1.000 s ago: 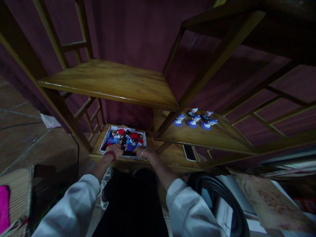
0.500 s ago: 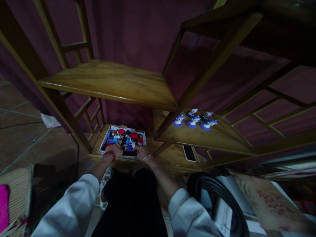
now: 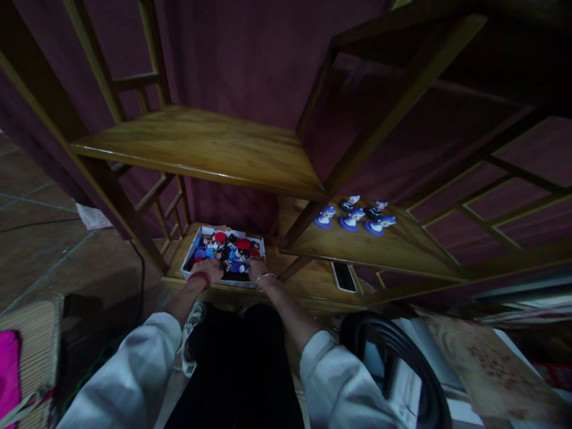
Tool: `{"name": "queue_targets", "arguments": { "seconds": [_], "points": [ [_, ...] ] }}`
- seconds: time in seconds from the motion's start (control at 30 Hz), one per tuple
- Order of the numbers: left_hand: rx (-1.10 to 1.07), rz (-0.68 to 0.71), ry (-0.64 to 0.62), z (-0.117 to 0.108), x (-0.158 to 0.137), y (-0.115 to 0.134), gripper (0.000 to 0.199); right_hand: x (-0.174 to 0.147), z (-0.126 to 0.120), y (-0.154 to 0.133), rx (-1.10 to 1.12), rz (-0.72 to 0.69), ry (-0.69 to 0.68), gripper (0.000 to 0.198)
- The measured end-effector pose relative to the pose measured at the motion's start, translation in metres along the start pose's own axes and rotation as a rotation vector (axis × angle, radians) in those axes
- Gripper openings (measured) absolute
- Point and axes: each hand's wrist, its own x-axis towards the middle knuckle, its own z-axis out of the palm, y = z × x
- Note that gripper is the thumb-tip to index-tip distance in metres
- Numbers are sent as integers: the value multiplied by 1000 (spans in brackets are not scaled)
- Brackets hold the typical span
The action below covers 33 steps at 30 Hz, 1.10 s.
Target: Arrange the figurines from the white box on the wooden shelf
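A shallow white box [image 3: 185, 266] full of small toy figurines [image 3: 233, 250] sits on the low wooden shelf. Red, blue, purple and black parts show among them, piled loosely. My left hand [image 3: 208, 270], with a red bead bracelet, reaches over the box's near side. Its fingers are curled down against the figurines, and what they hold is hidden. At the near right corner of the box is my right hand [image 3: 256, 270], wearing a silver bangle. Its fingertips point down beside a purple-and-white piece, too dim to tell whether they grip it.
Several purple-based figurines [image 3: 351, 219] and darker ones stand on the raised shelf to the right. A phone [image 3: 344, 277] lies on the lower shelf. An upper wooden board [image 3: 201, 146] overhangs the box. A coiled black hose [image 3: 397, 357] rests on the floor at right.
My right hand has shifted slightly, its finger no longer stretched leftward across the box but turned down at the corner. The purple-and-white piece near it has turned a little. My left hand stays in place.
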Motion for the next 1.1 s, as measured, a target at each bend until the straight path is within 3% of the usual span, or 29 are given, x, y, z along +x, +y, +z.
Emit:
{"name": "queue_targets", "arguments": {
  "seconds": [0.23, 0.53, 0.93, 1.1],
  "points": [
    [-7, 3, 10, 2, 1, -1, 45, 2, -3, -10, -196, 6, -79, 30],
    [-6, 9, 2, 2, 3, -2, 43, 1, -6, -14, -194, -2, -79, 22],
    [-16, 17, 28, 2, -1, -2, 47, 11, 7, -3, 262, 114, 23, 20],
    [-123, 33, 14, -2, -4, -1, 39, 10, 11, -4, 446, 149, 61, 20]
  ]
}}
